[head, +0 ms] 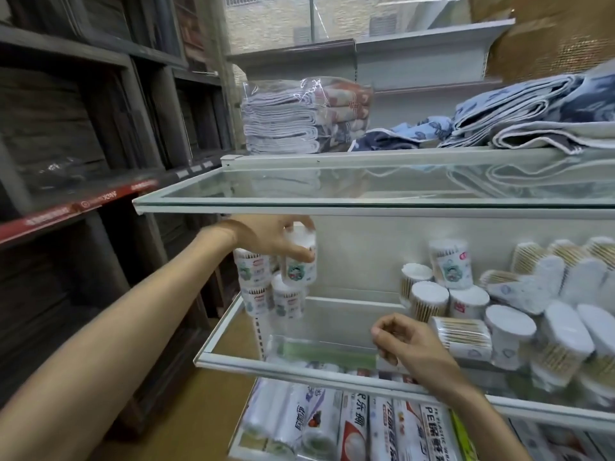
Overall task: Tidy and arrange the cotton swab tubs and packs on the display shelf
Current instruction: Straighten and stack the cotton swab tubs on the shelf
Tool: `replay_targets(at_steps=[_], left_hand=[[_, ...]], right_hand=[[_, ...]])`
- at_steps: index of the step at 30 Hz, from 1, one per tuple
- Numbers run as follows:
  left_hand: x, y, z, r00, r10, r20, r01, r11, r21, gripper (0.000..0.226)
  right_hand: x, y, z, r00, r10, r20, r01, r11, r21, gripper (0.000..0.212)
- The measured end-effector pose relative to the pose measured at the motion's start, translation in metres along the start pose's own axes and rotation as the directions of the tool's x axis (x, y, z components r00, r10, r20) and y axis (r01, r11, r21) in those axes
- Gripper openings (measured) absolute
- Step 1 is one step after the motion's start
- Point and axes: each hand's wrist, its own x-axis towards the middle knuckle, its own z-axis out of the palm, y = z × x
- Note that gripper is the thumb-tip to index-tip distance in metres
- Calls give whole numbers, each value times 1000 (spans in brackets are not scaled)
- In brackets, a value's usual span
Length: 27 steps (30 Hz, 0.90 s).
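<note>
The left hand (266, 236) reaches in under the upper glass shelf (366, 194) and is closed around a cotton swab tub (299, 261), fingers wrapped over its top and thumb pressed on its front label. The tub is upright and held just above and a little right of a small stack of tubs (263, 287) at the left end of the middle shelf (299, 364); whether it touches the tub directly beneath it cannot be told.

To the right of that grip the shelf floor is bare glass as far as the right hand (402, 341), which hovers low over the front rail with its fingers curled loosely inward and nothing in them. Just beside its knuckles, to the right, a flat pack of swabs (462, 337) lies on its side. Beyond it a crowded group of tubs (432, 294) stands upright or leaning, and further right more packs (539, 281) are heaped against each other.

Above the left hand, folded towels (299, 118) sit on the top shelf. Below the right wrist, plastic wrap rolls (352, 424) fill the lowest shelf.
</note>
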Motion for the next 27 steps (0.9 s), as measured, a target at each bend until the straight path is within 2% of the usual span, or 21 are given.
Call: replay_targets(at_steps=[6,23,27], left_hand=[[1,-15,11,998,6,-56,11,956,293,63],[7,-27,21,982,114,-152,-50,927,373,65],[7,-20,29,937,205,-284,-110,942,318,61]], right_hand=[[0,-1,2,1000,12,-19,-12,1000,-1,15],[2,-4,8,995,65,-79,-70,996,-55,13],[0,-8,9,994,74,-81,-78,995,-58,12]])
